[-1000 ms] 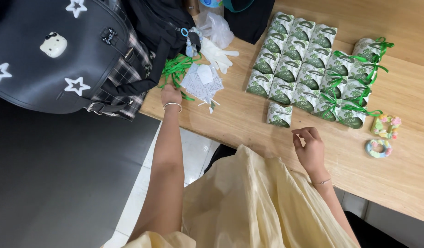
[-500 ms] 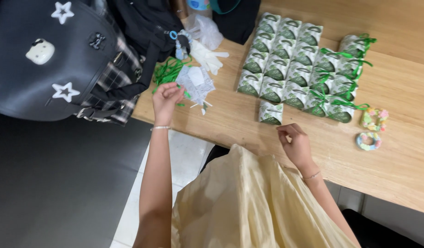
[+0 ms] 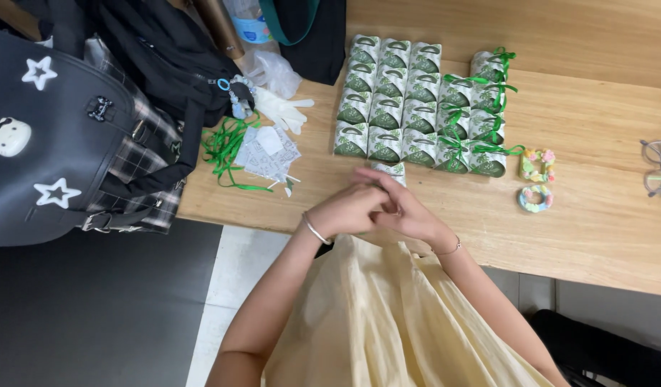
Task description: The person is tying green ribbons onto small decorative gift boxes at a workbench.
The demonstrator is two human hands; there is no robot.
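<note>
My left hand and my right hand are pressed together over the front edge of the wooden table, fingers curled and touching. Whatever lies between them is hidden. Just beyond my knuckles stands a single small green-and-white gift box. Behind it are rows of the same boxes, and those on the right are tied with green ribbon. A loose heap of green ribbons lies to the left beside white paper sheets.
A black bag with white stars and dark clothing cover the table's left end. White gloves lie near the ribbons. Two colourful bead rings and a pair of glasses sit at the right.
My left hand left the ribbon heap and came back to the middle. My right hand moved to meet it, and both now touch in front of the single box.
</note>
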